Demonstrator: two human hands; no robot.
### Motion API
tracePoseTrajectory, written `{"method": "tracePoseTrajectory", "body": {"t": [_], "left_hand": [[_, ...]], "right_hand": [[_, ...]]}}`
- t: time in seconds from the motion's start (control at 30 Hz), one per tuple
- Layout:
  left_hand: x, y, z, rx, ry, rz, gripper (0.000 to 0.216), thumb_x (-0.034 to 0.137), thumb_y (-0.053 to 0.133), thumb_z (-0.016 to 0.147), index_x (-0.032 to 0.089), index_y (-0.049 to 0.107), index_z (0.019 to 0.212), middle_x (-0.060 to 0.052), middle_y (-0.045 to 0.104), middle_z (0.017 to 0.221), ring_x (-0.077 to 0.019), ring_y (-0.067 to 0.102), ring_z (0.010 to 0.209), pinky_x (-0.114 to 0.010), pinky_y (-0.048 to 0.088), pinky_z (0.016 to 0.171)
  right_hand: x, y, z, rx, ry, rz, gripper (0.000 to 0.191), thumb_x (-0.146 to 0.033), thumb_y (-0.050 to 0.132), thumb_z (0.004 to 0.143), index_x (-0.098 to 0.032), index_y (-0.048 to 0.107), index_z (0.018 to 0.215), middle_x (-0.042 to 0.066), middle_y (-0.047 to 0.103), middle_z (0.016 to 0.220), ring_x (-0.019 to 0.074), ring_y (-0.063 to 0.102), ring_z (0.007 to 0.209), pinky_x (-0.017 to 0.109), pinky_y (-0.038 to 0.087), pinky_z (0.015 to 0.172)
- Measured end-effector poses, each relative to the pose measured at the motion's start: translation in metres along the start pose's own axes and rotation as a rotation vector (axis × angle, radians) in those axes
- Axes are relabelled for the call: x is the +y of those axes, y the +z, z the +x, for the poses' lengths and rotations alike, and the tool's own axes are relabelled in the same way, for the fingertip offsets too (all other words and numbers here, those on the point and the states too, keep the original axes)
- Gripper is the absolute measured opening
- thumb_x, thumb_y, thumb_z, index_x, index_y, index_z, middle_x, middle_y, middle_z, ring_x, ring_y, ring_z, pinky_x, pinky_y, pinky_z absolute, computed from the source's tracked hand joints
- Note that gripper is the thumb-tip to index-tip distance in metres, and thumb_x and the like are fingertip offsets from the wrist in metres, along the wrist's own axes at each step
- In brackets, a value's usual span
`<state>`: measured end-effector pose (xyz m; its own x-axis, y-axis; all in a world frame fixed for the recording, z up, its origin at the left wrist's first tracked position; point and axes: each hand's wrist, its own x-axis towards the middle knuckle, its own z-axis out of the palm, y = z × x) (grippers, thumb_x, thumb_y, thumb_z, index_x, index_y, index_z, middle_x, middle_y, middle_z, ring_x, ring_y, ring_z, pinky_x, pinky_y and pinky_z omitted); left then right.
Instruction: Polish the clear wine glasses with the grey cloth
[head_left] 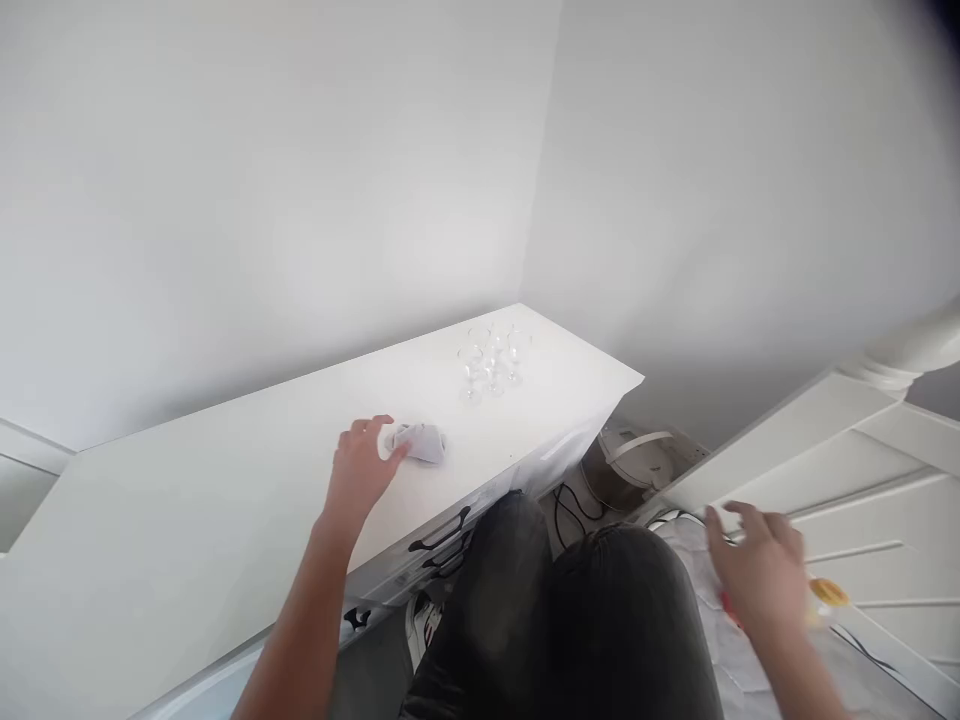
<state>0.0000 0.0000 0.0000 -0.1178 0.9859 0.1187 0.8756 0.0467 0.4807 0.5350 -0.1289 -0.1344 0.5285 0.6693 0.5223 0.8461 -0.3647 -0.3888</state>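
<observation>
White cloth (421,442) touched by left hand (362,472), fingers loosely open; right hand (759,572) blurred, hold unclear. Wide sweep could topple nearby glasses (491,362).

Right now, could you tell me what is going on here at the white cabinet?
A person in dark trousers has the left hand on a small crumpled cloth on the white cabinet top. A cluster of small clear glasses stands farther along the top, apart from the cloth. The right hand is blurred over white fabric, beside a yellow item; whether it grips anything is unclear.
</observation>
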Motion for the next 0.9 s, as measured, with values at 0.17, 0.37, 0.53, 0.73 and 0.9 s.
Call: {"method": "tracePoseTrajectory", "body": {"t": [0.17,0.37,0.53,0.73,0.9], "left_hand": [[0.008,0.029,-0.003,-0.271,0.121,-0.144,0.018,0.036,0.054,0.095,0.024,0.067,0.098,-0.006,0.074,0.106,-0.0260,0.070,0.097,-0.040,0.053,0.090],[0.035,0.050,-0.013,-0.425,0.382,-0.459,0.019,0.027,0.052,0.095,0.024,0.071,0.096,-0.001,0.078,0.104,-0.0204,0.072,0.098,-0.034,0.056,0.093],[0.047,0.029,0.004,-0.172,0.373,-0.304,0.022,0.028,0.052,0.098,0.025,0.073,0.104,-0.004,0.078,0.110,-0.0221,0.072,0.102,-0.038,0.057,0.096],[0.121,-0.014,0.082,-0.131,0.551,-0.315,0.023,0.023,0.055,0.095,0.024,0.071,0.112,-0.006,0.071,0.128,-0.0205,0.070,0.109,-0.033,0.060,0.092],[0.170,-0.018,0.157,-0.448,0.787,0.018,0.051,0.010,0.053,0.085,0.027,0.062,0.133,-0.007,0.054,0.151,-0.0229,0.063,0.119,-0.035,0.056,0.091]], "right_hand": [[-0.169,0.011,-0.021,-0.356,-0.148,0.567,0.034,-0.054,0.056,0.098,-0.023,0.069,0.102,0.011,0.074,0.094,0.0253,0.069,0.079,0.041,0.057,0.078],[-0.299,0.029,-0.046,-0.529,-0.722,0.578,0.049,-0.041,0.063,0.102,-0.032,0.055,0.150,0.009,0.056,0.155,0.0309,0.051,0.143,0.042,0.049,0.110],[-0.304,0.067,-0.036,-0.355,-0.773,0.432,0.018,-0.023,0.057,0.105,-0.021,0.071,0.116,0.010,0.065,0.121,0.0268,0.054,0.112,0.040,0.047,0.092],[-0.235,0.090,-0.079,-0.141,-0.540,0.667,0.028,-0.016,0.037,0.107,-0.021,0.061,0.095,0.005,0.053,0.082,0.0194,0.052,0.076,0.032,0.046,0.071],[-0.195,0.112,-0.162,-0.438,-0.488,0.690,0.029,-0.020,0.032,0.107,-0.024,0.055,0.090,0.004,0.055,0.080,0.0167,0.057,0.067,0.028,0.045,0.062]]}}
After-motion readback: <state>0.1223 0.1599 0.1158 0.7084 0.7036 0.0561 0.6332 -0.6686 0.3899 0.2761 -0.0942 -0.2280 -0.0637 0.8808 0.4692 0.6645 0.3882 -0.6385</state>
